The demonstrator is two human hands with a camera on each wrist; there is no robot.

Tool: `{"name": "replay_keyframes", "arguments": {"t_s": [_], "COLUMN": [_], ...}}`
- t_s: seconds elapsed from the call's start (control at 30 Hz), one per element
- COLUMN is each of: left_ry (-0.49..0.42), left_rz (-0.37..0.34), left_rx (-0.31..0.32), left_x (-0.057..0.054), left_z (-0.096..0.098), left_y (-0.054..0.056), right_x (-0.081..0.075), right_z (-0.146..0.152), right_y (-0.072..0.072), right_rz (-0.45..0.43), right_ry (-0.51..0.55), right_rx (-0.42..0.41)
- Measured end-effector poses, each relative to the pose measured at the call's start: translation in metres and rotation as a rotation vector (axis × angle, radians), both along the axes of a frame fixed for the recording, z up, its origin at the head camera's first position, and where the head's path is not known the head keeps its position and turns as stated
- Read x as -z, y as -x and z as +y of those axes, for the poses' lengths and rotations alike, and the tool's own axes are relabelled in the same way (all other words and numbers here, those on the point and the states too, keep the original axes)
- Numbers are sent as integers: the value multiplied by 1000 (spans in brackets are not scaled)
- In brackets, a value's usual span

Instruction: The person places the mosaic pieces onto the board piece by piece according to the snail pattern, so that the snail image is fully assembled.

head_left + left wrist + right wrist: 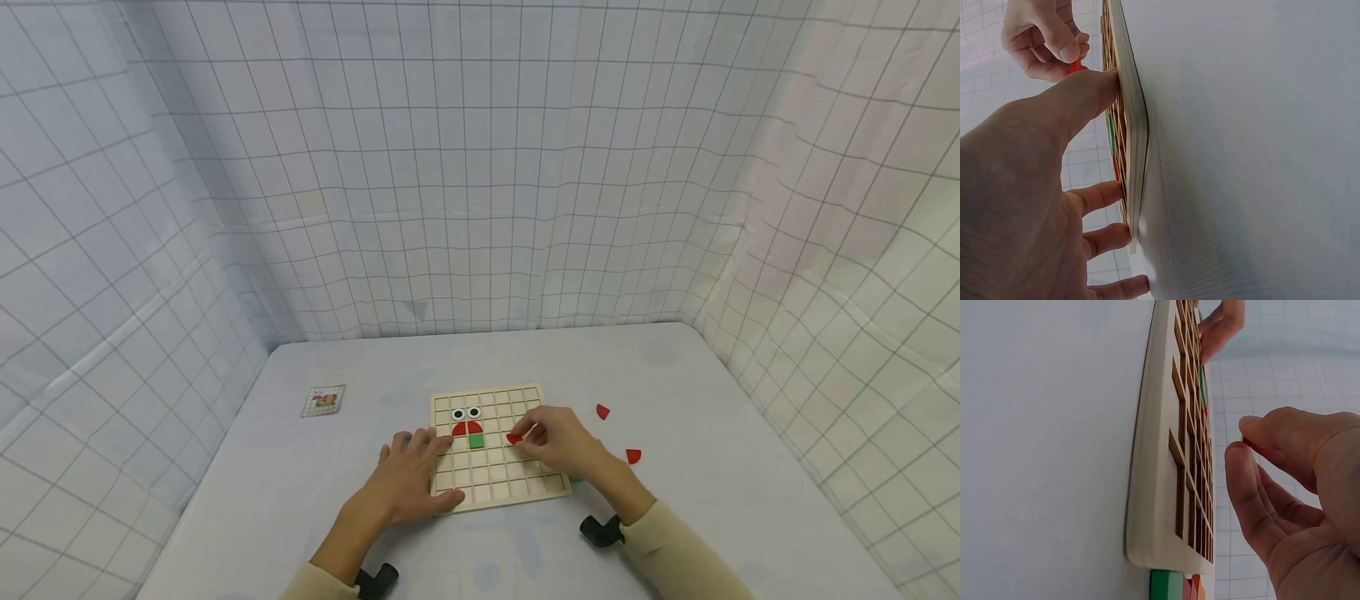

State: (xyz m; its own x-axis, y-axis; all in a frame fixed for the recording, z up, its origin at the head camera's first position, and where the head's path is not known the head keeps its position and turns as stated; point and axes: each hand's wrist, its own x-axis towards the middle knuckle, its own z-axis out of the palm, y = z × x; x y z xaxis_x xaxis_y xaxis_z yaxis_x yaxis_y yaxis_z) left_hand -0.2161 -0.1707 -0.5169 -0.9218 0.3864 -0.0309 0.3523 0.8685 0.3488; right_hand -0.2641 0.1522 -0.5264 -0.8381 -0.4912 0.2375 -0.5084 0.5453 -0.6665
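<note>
Head: left hand (408, 479) lay at the left side of the wooden grid board (497, 473), fingers spread, gripping nothing; right hand (558, 437) pinched a red tile (513, 438) over the board. Left wrist: thumb on the board. Right wrist: thumb and fingertip held the tile clear of the board; green block (1166, 585) sat beside its corner.

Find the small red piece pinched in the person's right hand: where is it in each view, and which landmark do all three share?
Head: the small red piece is right of centre, lower half, pinched by the right hand.
Left wrist: upper left, just above the left hand.
Right wrist: right of centre, near mid-height, only a sliver showing.
Shared landmark: the pale wooden grid board.
</note>
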Motion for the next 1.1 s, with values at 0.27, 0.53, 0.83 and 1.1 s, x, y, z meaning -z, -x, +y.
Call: {"name": "replay_keyframes", "arguments": {"t_s": [0.27,0.53,0.83,1.1], "left_ry": [18,19,21,20], "left_rz": [8,12,19,28], "left_rx": [0,6,10,16], "left_x": [0,0,0,1], "left_z": [1,1,0,0], "left_y": [1,0,0,0], "right_x": [-3,-1,0,0], "right_z": [-18,-33,-47,-55], "right_y": [-2,-3,-6,-6], "right_rz": [-48,-45,-21,-11], "right_ry": [-24,-55,-85,-117], "right_rx": [-41,-74,-72,-85]}}
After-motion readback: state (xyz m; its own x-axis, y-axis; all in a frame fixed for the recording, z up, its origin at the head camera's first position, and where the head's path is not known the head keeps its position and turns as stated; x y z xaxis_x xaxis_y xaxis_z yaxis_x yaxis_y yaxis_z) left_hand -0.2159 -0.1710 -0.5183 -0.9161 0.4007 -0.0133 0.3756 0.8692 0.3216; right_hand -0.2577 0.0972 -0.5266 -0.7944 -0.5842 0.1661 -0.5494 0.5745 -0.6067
